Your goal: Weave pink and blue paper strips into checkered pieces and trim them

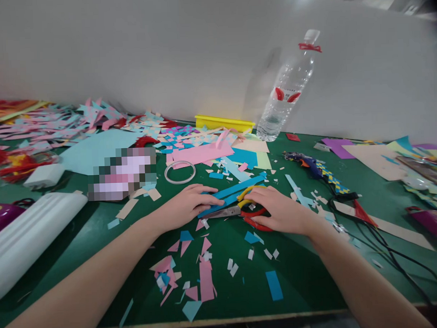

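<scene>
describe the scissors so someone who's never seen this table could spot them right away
On the green table, look at the middle, where the person's left hand and right hand meet. The scissors lie flat there, under the right hand and beside the blue paper strips. Their metal blades and red and yellow handles set them apart from the paper scraps around them.

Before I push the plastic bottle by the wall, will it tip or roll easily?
Probably yes. The bottle looks nearly empty, with only a little water at the bottom, so it is likely light. It is tall and narrow and already stands tilted toward the wall, so a small push may topple it. Its round body would then likely roll on the flat table.
</scene>
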A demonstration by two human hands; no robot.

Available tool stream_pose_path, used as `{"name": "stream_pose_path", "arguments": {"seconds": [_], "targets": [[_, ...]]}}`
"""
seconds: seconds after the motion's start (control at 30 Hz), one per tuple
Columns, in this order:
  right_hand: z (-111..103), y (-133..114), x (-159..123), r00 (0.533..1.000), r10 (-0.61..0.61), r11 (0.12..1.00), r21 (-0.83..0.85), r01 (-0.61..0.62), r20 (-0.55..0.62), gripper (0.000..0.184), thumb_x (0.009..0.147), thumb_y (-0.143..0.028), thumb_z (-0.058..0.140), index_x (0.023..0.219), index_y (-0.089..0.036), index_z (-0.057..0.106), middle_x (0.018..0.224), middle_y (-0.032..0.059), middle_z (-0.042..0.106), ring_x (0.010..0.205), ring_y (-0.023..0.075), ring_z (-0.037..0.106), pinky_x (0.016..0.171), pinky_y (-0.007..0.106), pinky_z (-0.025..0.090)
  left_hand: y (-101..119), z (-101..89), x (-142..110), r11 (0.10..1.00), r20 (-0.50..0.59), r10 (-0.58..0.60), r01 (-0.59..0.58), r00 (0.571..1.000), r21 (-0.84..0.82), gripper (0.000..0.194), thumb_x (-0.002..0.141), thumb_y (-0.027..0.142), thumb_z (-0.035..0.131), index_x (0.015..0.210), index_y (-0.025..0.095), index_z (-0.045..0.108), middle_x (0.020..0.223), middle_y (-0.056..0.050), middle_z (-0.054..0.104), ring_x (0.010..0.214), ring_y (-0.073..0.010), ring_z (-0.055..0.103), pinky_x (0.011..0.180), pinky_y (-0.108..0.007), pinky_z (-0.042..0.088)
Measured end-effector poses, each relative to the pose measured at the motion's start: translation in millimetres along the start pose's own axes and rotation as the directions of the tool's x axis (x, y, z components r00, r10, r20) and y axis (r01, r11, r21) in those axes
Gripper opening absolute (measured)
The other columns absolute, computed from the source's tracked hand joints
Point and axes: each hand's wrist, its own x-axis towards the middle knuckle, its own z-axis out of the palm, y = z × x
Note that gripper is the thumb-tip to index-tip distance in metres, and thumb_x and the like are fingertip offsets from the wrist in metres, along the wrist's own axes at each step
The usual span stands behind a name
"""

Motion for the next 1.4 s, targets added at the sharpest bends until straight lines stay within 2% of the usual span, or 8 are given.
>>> {"name": "stream_pose_path", "arguments": {"seconds": [0.67,0.8,0.93,1.03,1.13,1.23,1.33,1.4], "targets": [[-2,-11,0,0.999,-0.009,1.000,0.008,0.009,0.032,0.036,0.085,-0.035,0.057,0.117,-0.020,0.054,0.113,0.0072,0.062,0.106,0.0227,0.054,0.094,0.042,0.040,-1,0.5,0,1.000,0.010,-0.016,0.017,1.000,-0.024,0.038,0.094,0.021,0.043,0.123,0.043,0.055,0.139,0.004,0.046,0.128,-0.0207,0.039,0.103,-0.041,0.037],[-8,0,-6,1.000,-0.013,0.998,0.060,0.012,0.023,0.036,0.083,-0.039,0.058,0.115,-0.022,0.057,0.114,0.0064,0.062,0.106,0.0227,0.055,0.096,0.042,0.039,1,-1.2,0,0.999,-0.006,-0.021,0.021,1.000,-0.049,0.036,0.094,0.022,0.044,0.123,0.041,0.056,0.137,0.003,0.048,0.126,-0.0204,0.042,0.103,-0.039,0.037],[-14,21,-13,0.994,0.095,0.990,0.106,-0.089,-0.054,0.040,0.080,-0.040,0.060,0.117,-0.027,0.055,0.125,0.0051,0.056,0.111,0.0246,0.053,0.093,0.040,0.044,2,-2.7,0,0.997,-0.060,-0.004,0.000,0.998,-0.076,0.037,0.092,0.023,0.048,0.127,0.035,0.053,0.133,-0.001,0.051,0.123,-0.0192,0.047,0.101,-0.036,0.040],[-12,37,-13,0.928,0.235,0.970,0.135,-0.203,-0.288,0.042,0.081,-0.038,0.058,0.120,-0.024,0.052,0.129,0.0076,0.054,0.108,0.0244,0.056,0.088,0.038,0.047,2,-2.7,-1,0.999,-0.105,0.044,-0.047,0.993,-0.027,0.033,0.092,0.024,0.049,0.124,0.031,0.055,0.128,-0.002,0.056,0.123,-0.0192,0.046,0.102,-0.038,0.039],[-7,52,-10,0.770,0.349,0.927,0.074,-0.369,-0.534,0.044,0.077,-0.040,0.060,0.116,-0.021,0.053,0.123,0.0106,0.057,0.107,0.0289,0.056,0.088,0.043,0.045,5,-2.6,-2,0.995,-0.125,0.077,-0.069,0.989,0.067,0.029,0.094,0.028,0.046,0.121,0.029,0.057,0.123,-0.002,0.059,0.121,-0.0193,0.047,0.104,-0.041,0.035],[0,66,-9,0.627,0.443,0.827,0.022,-0.562,-0.641,0.041,0.078,-0.040,0.058,0.111,-0.018,0.054,0.117,0.0134,0.059,0.107,0.0324,0.055,0.089,0.048,0.041,11,-2.9,-4,0.986,-0.131,0.094,-0.075,0.987,0.147,0.032,0.091,0.035,0.050,0.122,0.028,0.055,0.124,-0.003,0.058,0.120,-0.0208,0.046,0.106,-0.044,0.031],[5,78,-9,0.577,0.484,0.768,0.004,-0.640,-0.659,0.041,0.078,-0.039,0.057,0.111,-0.016,0.053,0.116,0.0141,0.060,0.110,0.0327,0.053,0.092,0.048,0.038,15,-2.7,-5,0.976,-0.114,0.095,-0.070,0.989,0.206,0.043,0.087,0.040,0.055,0.128,0.027,0.050,0.131,-0.004,0.052,0.125,-0.0234,0.042,0.107,-0.046,0.028],[7,83,-10,0.576,0.501,0.747,-0.014,-0.665,-0.646,0.041,0.079,-0.039,0.055,0.113,-0.016,0.052,0.115,0.0142,0.059,0.111,0.0328,0.052,0.092,0.048,0.037,15,-2.1,-5,0.971,-0.105,0.089,-0.063,0.991,0.233,0.045,0.087,0.042,0.055,0.129,0.027,0.048,0.135,-0.004,0.049,0.127,-0.0245,0.039,0.107,-0.046,0.028]]}}
